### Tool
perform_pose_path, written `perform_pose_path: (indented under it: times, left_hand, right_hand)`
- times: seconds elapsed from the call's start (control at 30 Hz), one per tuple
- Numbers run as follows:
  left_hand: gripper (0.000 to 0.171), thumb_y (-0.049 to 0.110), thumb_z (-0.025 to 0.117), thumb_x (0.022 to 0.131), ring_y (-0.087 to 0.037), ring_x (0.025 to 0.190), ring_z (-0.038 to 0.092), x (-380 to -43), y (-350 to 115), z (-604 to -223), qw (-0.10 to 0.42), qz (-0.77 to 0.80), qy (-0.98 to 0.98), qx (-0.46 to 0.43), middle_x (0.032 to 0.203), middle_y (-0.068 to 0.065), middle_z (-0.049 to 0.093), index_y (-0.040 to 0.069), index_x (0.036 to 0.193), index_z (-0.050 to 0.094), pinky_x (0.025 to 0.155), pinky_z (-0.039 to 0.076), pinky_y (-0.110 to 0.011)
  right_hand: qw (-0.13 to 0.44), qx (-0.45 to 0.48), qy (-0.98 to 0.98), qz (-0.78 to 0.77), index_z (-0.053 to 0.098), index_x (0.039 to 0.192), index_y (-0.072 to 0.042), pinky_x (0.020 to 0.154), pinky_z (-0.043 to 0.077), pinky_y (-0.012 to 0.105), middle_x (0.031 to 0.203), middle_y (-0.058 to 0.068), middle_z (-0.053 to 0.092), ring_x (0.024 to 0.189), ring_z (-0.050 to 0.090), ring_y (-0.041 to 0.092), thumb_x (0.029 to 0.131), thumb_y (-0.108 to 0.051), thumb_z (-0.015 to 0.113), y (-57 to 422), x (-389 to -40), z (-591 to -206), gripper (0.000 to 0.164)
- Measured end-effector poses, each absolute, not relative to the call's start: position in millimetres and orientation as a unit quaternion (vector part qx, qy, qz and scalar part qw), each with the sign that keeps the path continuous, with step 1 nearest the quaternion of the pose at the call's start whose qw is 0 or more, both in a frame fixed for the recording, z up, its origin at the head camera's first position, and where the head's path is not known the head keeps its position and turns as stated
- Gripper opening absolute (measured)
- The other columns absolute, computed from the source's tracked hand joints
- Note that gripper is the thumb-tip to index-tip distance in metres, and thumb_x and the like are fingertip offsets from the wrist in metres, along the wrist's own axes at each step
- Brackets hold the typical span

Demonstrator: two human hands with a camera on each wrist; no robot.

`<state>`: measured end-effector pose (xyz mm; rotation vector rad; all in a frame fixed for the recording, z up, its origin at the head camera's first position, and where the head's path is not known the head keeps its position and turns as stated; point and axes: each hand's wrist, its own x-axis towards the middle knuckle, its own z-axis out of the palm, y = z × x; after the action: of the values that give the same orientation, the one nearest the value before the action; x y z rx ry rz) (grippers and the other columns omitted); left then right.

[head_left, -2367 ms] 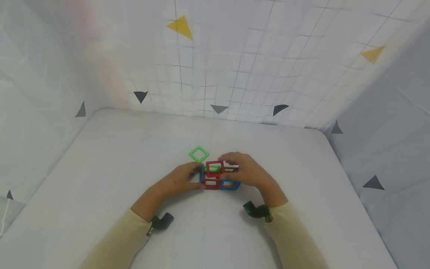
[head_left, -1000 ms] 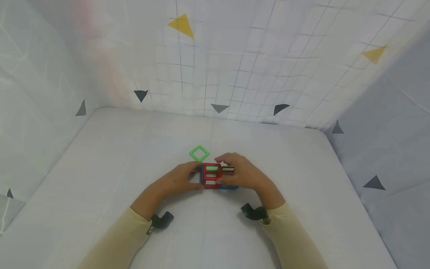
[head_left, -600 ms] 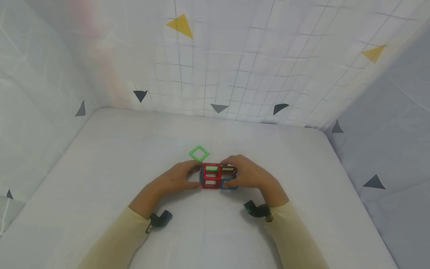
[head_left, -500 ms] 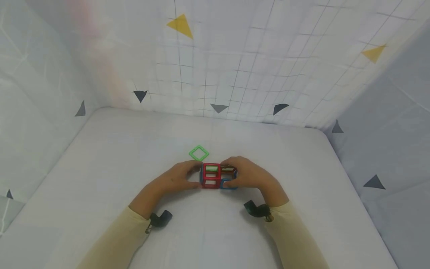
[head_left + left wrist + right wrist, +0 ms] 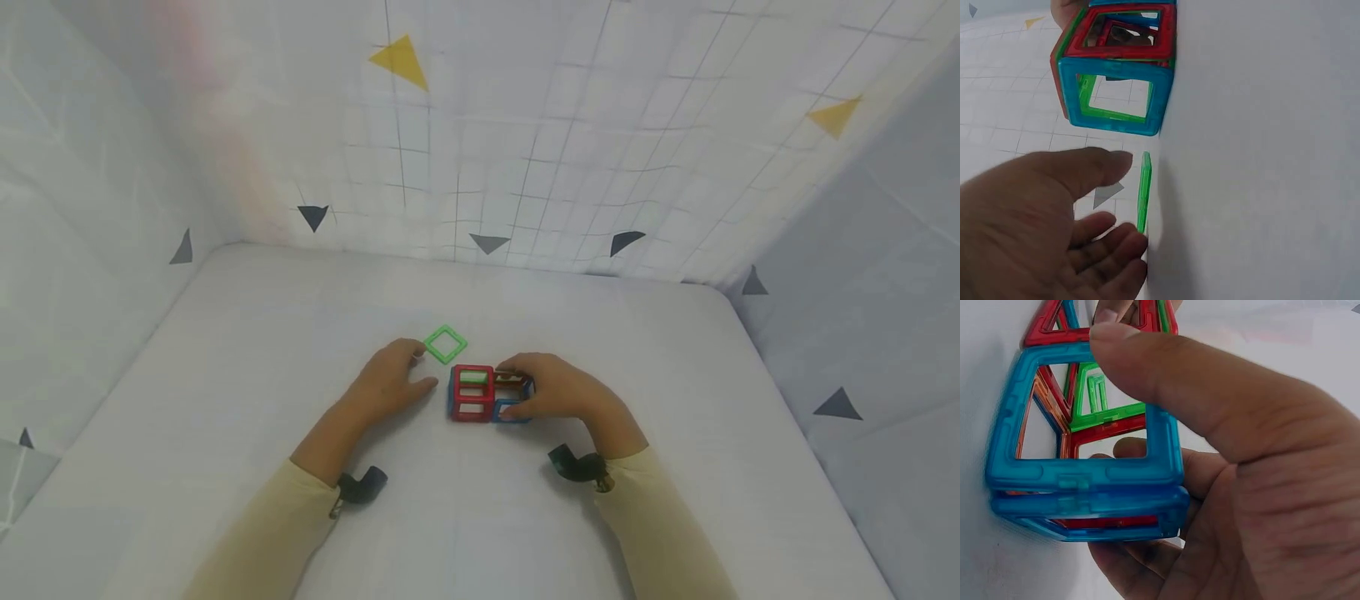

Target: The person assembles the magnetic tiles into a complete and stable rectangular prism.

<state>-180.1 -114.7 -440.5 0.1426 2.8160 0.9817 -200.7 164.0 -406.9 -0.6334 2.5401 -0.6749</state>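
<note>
A small structure of square magnetic tiles (image 5: 474,399) stands on the table, with red, blue and green frames. Its left half has a red tile on top, while the right half is topless. My right hand (image 5: 562,390) grips the right end, thumb on the front blue tile (image 5: 1079,472) and fingers round the back. A single green magnetic tile (image 5: 457,353) lies flat behind the structure. My left hand (image 5: 384,385) is beside it, thumb and fingers spread apart; in the left wrist view the fingertips are right at the near end of the green tile (image 5: 1144,194).
The white table (image 5: 300,292) runs back to a white grid-lined sheet (image 5: 480,150) marked with triangles. Grey-white sheets hang at both sides. A dark curved device (image 5: 363,485) sits on the left wrist, another dark device (image 5: 576,464) on the right.
The right hand set the red tile on top of the structure's left half, then shifted to its right end. The left hand let go of the structure and moved back and left toward the green tile.
</note>
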Motion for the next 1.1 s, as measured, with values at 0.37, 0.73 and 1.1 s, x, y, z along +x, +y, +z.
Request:
perform_pose_path:
  times: [0.37, 0.73, 1.1]
  left_hand:
    - [0.071, 0.036, 0.078, 0.083, -0.03, 0.125, 0.054, -193.0, -100.8, -449.6, 0.03, 0.296, 0.955, 0.008, 0.135, -0.016, 0.056, 0.0, 0.138, 0.051, 0.109, 0.044, -0.046]
    - [0.07, 0.037, 0.081, 0.08, -0.024, 0.097, 0.053, -197.3, -82.5, -447.4, 0.024, 0.241, 0.97, -0.031, 0.117, -0.012, 0.057, -0.001, 0.131, 0.053, 0.087, 0.053, -0.038]
    - [0.061, 0.033, 0.077, 0.085, -0.028, 0.111, 0.056, -197.8, -80.9, -447.6, -0.002, 0.253, 0.967, -0.02, 0.128, -0.016, 0.059, 0.0, 0.132, 0.056, 0.099, 0.051, -0.045]
  right_hand:
    - [0.233, -0.213, 0.919, -0.235, 0.058, 0.136, -0.022, 0.105, 0.047, 0.047, 0.13, -0.004, 0.06, 0.119, 0.053, 0.019, 0.069, -0.04, 0.09, 170.1, -199.7, -408.2, 0.076]
    - [0.227, -0.224, 0.923, -0.216, 0.056, 0.135, -0.017, 0.102, 0.049, 0.043, 0.124, -0.002, 0.059, 0.113, 0.053, 0.019, 0.069, -0.034, 0.09, 175.4, -201.2, -410.8, 0.077]
    - [0.236, -0.209, 0.922, -0.225, 0.056, 0.135, -0.02, 0.1, 0.05, 0.044, 0.125, -0.003, 0.058, 0.113, 0.052, 0.019, 0.067, -0.039, 0.09, 180.3, -203.2, -412.6, 0.079]
